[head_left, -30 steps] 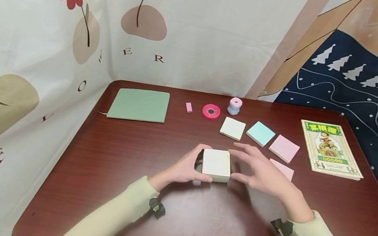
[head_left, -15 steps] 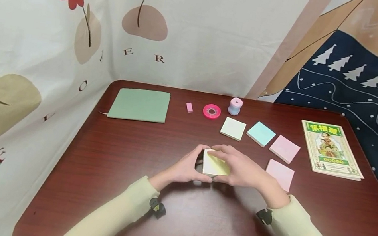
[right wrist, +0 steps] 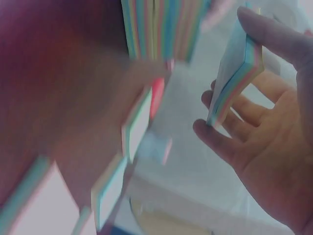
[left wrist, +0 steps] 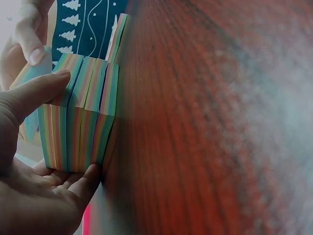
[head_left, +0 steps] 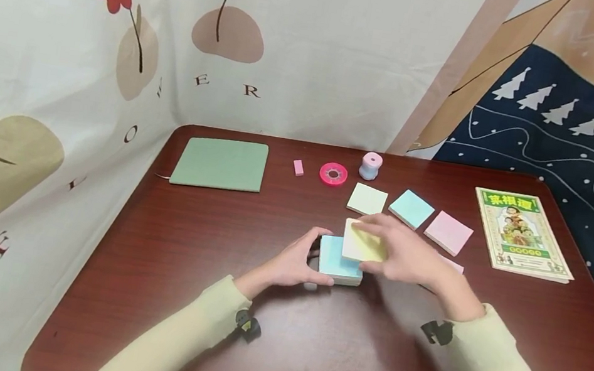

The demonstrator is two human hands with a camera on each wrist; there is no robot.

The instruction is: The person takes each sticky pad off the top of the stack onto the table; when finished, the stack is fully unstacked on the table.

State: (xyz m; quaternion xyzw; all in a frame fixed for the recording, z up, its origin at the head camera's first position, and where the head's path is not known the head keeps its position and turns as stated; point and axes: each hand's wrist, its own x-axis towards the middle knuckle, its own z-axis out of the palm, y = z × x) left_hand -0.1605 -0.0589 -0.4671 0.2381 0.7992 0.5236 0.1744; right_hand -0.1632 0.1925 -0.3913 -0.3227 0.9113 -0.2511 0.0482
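Observation:
A thick block of sticky notes (head_left: 340, 261) with rainbow-striped edges (left wrist: 80, 115) sits on the dark wood table (head_left: 208, 249), its top sheet now blue. My left hand (head_left: 294, 261) grips its left side, thumb and fingers curled round the block (left wrist: 44, 93). My right hand (head_left: 398, 250) holds a thinner slab of notes (head_left: 362, 243) with a yellow top, lifted just above the block's right part. In the right wrist view this slab (right wrist: 234, 73) is pinched between thumb and fingers, with the block (right wrist: 161, 27) behind it.
Yellow (head_left: 367, 199), blue (head_left: 411, 209) and pink (head_left: 448, 233) note pads lie behind the hands, another pink one (head_left: 451, 264) partly hidden. A green notebook (head_left: 220, 164), pink eraser (head_left: 297, 167), pink tape roll (head_left: 333, 174), small pastel device (head_left: 370, 166) and a book (head_left: 521, 233) sit further off.
My right hand moved onto the block, took hold of a top slab and lifted it off to the right, baring a blue sheet. The left hand stayed put.

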